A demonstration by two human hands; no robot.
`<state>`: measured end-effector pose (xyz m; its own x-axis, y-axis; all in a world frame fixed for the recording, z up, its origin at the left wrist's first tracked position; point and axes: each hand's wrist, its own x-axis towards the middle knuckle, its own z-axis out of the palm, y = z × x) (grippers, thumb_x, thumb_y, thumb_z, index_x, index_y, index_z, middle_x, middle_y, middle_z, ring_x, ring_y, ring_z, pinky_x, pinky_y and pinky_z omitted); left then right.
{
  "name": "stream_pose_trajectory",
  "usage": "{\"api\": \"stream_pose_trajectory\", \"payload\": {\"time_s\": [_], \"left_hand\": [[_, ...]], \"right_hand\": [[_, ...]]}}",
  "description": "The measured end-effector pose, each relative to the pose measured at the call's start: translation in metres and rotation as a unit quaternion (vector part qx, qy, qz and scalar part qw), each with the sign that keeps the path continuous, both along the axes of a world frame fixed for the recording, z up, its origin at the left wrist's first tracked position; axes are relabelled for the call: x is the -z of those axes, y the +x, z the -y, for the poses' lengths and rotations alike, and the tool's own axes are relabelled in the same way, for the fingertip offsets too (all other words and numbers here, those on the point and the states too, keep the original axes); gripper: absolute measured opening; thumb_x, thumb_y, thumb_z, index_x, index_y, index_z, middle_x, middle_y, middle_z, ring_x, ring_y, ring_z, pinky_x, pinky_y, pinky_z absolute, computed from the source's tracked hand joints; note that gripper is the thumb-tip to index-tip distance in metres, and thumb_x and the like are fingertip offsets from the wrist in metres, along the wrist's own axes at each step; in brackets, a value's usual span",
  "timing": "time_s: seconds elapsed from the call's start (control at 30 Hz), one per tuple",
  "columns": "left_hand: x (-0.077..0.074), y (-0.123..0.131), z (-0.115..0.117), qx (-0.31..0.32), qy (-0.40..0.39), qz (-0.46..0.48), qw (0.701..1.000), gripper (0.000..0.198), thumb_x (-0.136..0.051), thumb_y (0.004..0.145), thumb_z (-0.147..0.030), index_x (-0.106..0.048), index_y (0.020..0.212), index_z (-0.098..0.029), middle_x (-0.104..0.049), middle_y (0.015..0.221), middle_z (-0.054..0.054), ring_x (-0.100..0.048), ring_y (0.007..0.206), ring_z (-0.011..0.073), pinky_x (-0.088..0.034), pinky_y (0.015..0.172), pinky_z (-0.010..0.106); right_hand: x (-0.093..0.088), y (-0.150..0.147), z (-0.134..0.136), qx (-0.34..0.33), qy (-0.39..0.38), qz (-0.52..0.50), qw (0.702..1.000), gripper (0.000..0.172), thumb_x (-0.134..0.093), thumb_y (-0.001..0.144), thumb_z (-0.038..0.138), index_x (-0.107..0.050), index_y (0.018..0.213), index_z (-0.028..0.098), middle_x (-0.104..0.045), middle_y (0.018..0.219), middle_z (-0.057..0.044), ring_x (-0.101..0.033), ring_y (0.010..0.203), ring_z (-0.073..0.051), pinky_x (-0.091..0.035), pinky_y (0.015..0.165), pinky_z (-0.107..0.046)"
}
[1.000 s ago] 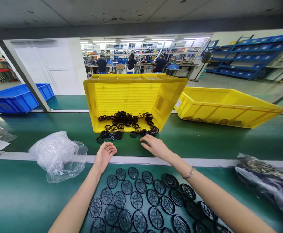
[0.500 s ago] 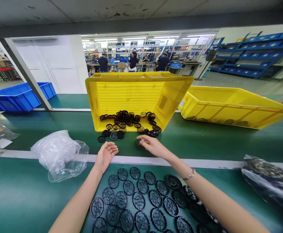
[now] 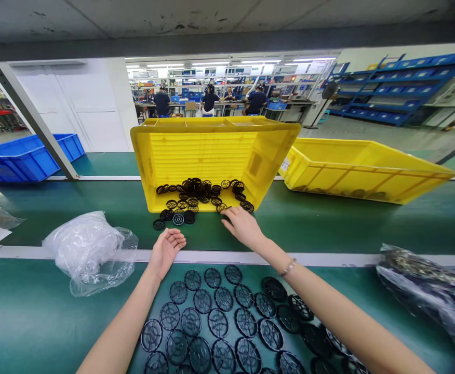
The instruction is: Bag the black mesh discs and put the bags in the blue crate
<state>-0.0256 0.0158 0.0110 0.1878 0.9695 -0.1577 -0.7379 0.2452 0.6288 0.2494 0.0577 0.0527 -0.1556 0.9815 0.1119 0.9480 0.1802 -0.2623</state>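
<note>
My left hand (image 3: 168,249) rests palm up by the white strip, its fingers loosely curled and apart, with nothing in it. My right hand (image 3: 245,226) reaches to the front edge of the tipped yellow bin (image 3: 200,150). Its fingertips are at a black spoked plastic disc (image 3: 222,208), with the thumb held apart from the fingers; the hand covers some discs behind it. More small discs (image 3: 194,187) lie heaped in the bin, and a few have spilled in front, including a pale-lit disc (image 3: 178,219). Larger-looking black discs (image 3: 218,323) lie in rows on the near green surface.
A crumpled clear plastic bag (image 3: 89,249) lies left, and a bag of dark parts (image 3: 426,291) right. A second yellow bin (image 3: 367,171) is tilted at right; a blue crate (image 3: 25,158) stands at far left. A grey shelf (image 3: 212,21) hangs overhead. Several people sit at far benches.
My right hand has moved forward to the bin's edge. The blurred disc under its fingers is gone from there, and the far row of laid-out discs looks fuller. My left hand stays nearly still.
</note>
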Motion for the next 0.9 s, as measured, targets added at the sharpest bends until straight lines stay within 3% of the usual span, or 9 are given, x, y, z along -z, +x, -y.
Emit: {"api": "stream_pose_trajectory", "payload": {"time_s": [0.13, 0.23, 0.33, 0.47, 0.6, 0.67, 0.8, 0.9], "left_hand": [[0.0, 0.0, 0.0, 0.0, 0.001, 0.003, 1.0, 0.028, -0.066, 0.087, -0.035, -0.072, 0.088, -0.007, -0.069, 0.082, 0.011, -0.067, 0.079, 0.0191, -0.057, 0.081, 0.033], [0.0, 0.0, 0.0, 0.005, 0.005, 0.004, 1.0, 0.028, -0.066, 0.087, -0.035, -0.072, 0.088, -0.007, -0.069, 0.082, 0.011, -0.067, 0.079, 0.0188, -0.056, 0.082, 0.032], [0.0, 0.0, 0.001, 0.006, 0.005, 0.001, 1.0, 0.027, -0.064, 0.089, -0.034, -0.072, 0.088, -0.008, -0.069, 0.082, 0.011, -0.067, 0.079, 0.0184, -0.056, 0.082, 0.032], [-0.001, 0.001, 0.001, 0.004, 0.002, -0.003, 1.0, 0.027, -0.061, 0.091, -0.033, -0.071, 0.087, -0.008, -0.069, 0.082, 0.011, -0.067, 0.078, 0.018, -0.056, 0.081, 0.032], [-0.001, 0.001, 0.0, 0.002, -0.001, -0.005, 1.0, 0.027, -0.06, 0.091, -0.032, -0.071, 0.087, -0.008, -0.069, 0.082, 0.011, -0.067, 0.079, 0.0178, -0.056, 0.082, 0.032], [0.0, 0.001, 0.0, 0.001, 0.002, -0.005, 1.0, 0.027, -0.06, 0.091, -0.032, -0.071, 0.088, -0.008, -0.069, 0.083, 0.011, -0.067, 0.08, 0.0179, -0.056, 0.082, 0.032], [0.001, 0.001, 0.0, 0.006, 0.009, -0.006, 1.0, 0.027, -0.062, 0.091, -0.033, -0.071, 0.089, -0.008, -0.069, 0.083, 0.011, -0.067, 0.08, 0.0176, -0.056, 0.083, 0.032], [0.001, 0.001, 0.001, 0.005, 0.007, -0.008, 1.0, 0.027, -0.062, 0.09, -0.034, -0.071, 0.088, -0.008, -0.069, 0.083, 0.011, -0.067, 0.08, 0.0178, -0.056, 0.083, 0.032]], "right_hand": [[0.007, -0.009, -0.046, 0.052, 0.032, 0.001, 0.998, 0.057, -0.036, 0.089, 0.046, -0.055, 0.127, 0.008, -0.052, 0.124, -0.019, -0.035, 0.125, -0.018, -0.031, 0.114, -0.035], [0.007, -0.013, -0.054, 0.051, 0.027, -0.011, 0.998, 0.054, -0.037, 0.089, 0.046, -0.06, 0.116, 0.005, -0.053, 0.121, -0.02, -0.037, 0.121, -0.016, -0.031, 0.111, -0.032], [0.002, -0.015, -0.037, 0.026, -0.003, -0.037, 0.999, 0.056, -0.031, 0.091, 0.05, -0.061, 0.115, 0.009, -0.054, 0.121, -0.015, -0.043, 0.11, -0.008, -0.036, 0.103, -0.022], [-0.007, -0.014, 0.005, -0.06, -0.127, -0.091, 0.986, 0.06, -0.034, 0.089, 0.061, -0.056, 0.126, 0.019, -0.062, 0.102, -0.003, -0.046, 0.078, 0.005, -0.038, 0.076, -0.008], [-0.008, -0.005, 0.042, -0.186, -0.337, -0.19, 0.903, 0.076, -0.039, 0.082, 0.072, -0.051, 0.134, 0.019, -0.062, 0.097, 0.0, -0.041, 0.07, 0.009, -0.035, 0.067, -0.004], [-0.008, 0.001, 0.054, -0.215, -0.372, -0.192, 0.883, 0.076, -0.042, 0.08, 0.074, -0.057, 0.129, 0.017, -0.061, 0.104, -0.002, -0.042, 0.075, 0.009, -0.035, 0.07, -0.003], [-0.009, 0.008, 0.057, -0.253, -0.313, -0.124, 0.907, 0.064, -0.047, 0.08, 0.07, -0.069, 0.115, 0.02, -0.057, 0.114, -0.002, -0.047, 0.086, 0.009, -0.037, 0.077, -0.001], [-0.006, 0.002, 0.039, -0.217, -0.18, -0.029, 0.959, 0.057, -0.037, 0.088, 0.063, -0.066, 0.116, 0.023, -0.06, 0.108, -0.001, -0.049, 0.083, 0.008, -0.04, 0.077, -0.003]]}}
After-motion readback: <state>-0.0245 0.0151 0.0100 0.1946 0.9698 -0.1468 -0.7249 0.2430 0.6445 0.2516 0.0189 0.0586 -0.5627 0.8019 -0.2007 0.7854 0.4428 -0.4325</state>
